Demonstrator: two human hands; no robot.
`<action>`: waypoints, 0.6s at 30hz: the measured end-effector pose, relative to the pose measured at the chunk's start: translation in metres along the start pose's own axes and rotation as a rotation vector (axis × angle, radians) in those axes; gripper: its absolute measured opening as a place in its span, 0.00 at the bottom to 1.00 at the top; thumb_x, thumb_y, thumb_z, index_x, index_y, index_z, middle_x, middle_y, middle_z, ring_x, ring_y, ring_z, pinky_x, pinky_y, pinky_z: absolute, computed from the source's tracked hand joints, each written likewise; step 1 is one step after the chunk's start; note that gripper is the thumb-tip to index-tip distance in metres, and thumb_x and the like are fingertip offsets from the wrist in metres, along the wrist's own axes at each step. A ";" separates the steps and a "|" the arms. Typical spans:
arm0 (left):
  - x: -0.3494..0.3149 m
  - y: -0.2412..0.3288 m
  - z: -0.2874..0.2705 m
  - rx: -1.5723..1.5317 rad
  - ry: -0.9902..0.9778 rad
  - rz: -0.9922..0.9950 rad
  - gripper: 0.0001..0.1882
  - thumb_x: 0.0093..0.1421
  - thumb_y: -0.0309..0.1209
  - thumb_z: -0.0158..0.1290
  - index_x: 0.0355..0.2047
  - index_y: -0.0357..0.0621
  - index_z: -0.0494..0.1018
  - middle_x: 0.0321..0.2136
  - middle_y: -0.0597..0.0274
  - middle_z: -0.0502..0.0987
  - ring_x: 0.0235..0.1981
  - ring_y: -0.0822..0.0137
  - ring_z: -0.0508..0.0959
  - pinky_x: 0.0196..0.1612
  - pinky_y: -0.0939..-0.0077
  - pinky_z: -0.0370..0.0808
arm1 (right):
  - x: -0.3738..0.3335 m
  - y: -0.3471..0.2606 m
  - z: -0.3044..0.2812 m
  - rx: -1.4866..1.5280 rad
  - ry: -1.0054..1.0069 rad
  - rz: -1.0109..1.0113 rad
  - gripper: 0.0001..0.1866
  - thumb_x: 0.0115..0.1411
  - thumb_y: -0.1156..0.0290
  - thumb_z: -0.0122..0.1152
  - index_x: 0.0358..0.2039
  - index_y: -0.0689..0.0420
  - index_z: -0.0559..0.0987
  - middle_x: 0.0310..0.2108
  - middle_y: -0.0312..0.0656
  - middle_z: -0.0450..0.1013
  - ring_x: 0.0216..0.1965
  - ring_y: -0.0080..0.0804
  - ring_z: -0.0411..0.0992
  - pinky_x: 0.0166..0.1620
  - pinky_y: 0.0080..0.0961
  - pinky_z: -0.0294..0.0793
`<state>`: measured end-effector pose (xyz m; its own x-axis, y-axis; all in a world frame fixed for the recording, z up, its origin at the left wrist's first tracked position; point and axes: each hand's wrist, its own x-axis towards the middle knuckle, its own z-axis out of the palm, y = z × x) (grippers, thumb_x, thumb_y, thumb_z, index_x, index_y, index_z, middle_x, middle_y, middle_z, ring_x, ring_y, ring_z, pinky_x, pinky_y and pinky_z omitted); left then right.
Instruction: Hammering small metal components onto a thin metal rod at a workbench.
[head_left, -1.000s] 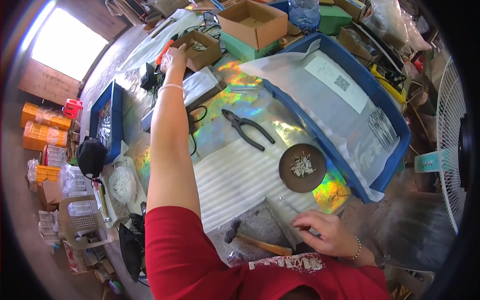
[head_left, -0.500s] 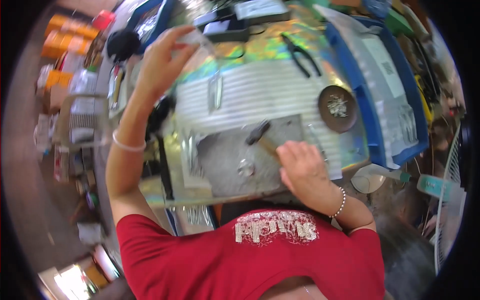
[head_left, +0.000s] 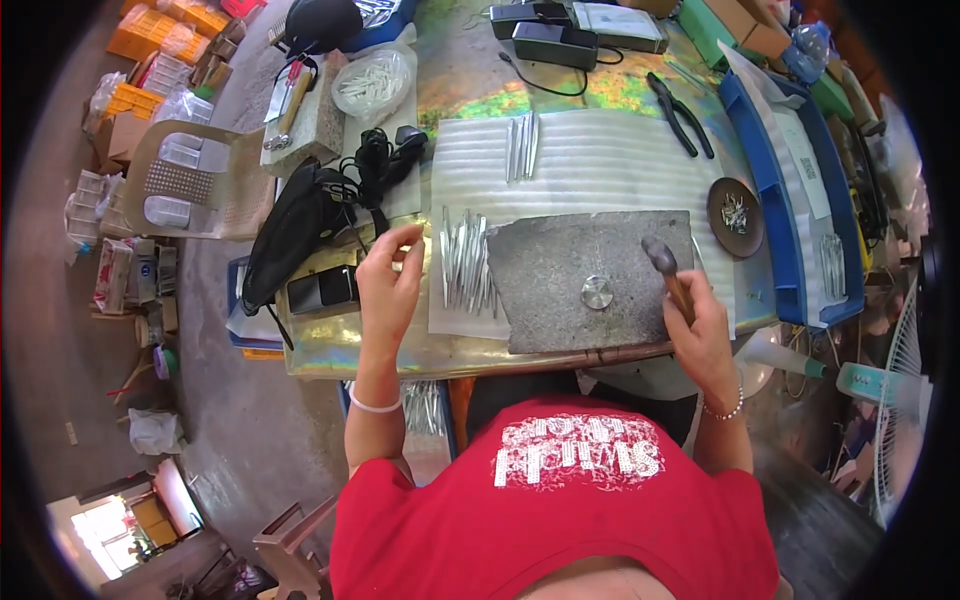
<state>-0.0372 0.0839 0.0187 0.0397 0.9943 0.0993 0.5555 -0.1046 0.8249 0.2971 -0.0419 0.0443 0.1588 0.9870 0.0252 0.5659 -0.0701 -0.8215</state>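
My right hand (head_left: 702,335) grips a small hammer (head_left: 680,292) by its wooden handle, the dark head raised over the right side of a grey slab (head_left: 540,250). On that slab lies a shiny round metal disc (head_left: 597,291). My left hand (head_left: 388,295) hovers by the table's near left part, fingers curled with a gap between thumb and forefinger; nothing shows in it. Just right of it, several slim, pointed silver metal pieces (head_left: 465,260) lie on a white foam sheet (head_left: 600,150). A smaller group of similar pieces (head_left: 522,147) lies farther back.
Pliers (head_left: 682,115) and a brown dish (head_left: 736,217) of small metal bits are at the right, beside a blue tray (head_left: 765,170). At the left sit a black bag (head_left: 300,225), black cables, a clear bag of small white pieces (head_left: 372,85) and a stone block (head_left: 315,120).
My left hand has come back from the far left of the table toward me. The hammer has shifted right over the slab with its head turned up. The view has swung left.
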 end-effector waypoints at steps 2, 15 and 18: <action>0.019 0.002 0.006 0.007 0.002 0.063 0.10 0.56 0.23 0.52 0.40 0.36 0.75 0.32 0.56 0.79 0.27 0.71 0.78 0.30 0.79 0.74 | -0.012 0.009 0.006 0.142 -0.049 0.137 0.04 0.59 0.76 0.53 0.34 0.62 0.70 0.18 0.38 0.65 0.20 0.22 0.64 0.25 0.24 0.62; 0.011 -0.024 0.020 0.315 -0.077 -0.089 0.16 0.51 0.25 0.49 0.42 0.39 0.73 0.25 0.48 0.77 0.29 0.51 0.78 0.34 0.62 0.73 | -0.019 0.013 0.021 0.336 -0.078 0.190 0.04 0.61 0.75 0.53 0.36 0.61 0.73 0.20 0.30 0.67 0.20 0.12 0.61 0.23 0.12 0.59; 0.012 -0.031 0.031 0.323 -0.081 -0.043 0.17 0.50 0.25 0.50 0.42 0.42 0.72 0.24 0.50 0.76 0.28 0.50 0.77 0.34 0.61 0.73 | -0.019 0.013 0.021 0.330 -0.048 0.182 0.04 0.59 0.76 0.54 0.34 0.62 0.73 0.18 0.30 0.66 0.21 0.13 0.62 0.25 0.15 0.63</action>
<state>-0.0285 0.0998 -0.0230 0.0693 0.9975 0.0129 0.7921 -0.0629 0.6071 0.2845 -0.0583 0.0208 0.1906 0.9688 -0.1585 0.2395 -0.2025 -0.9496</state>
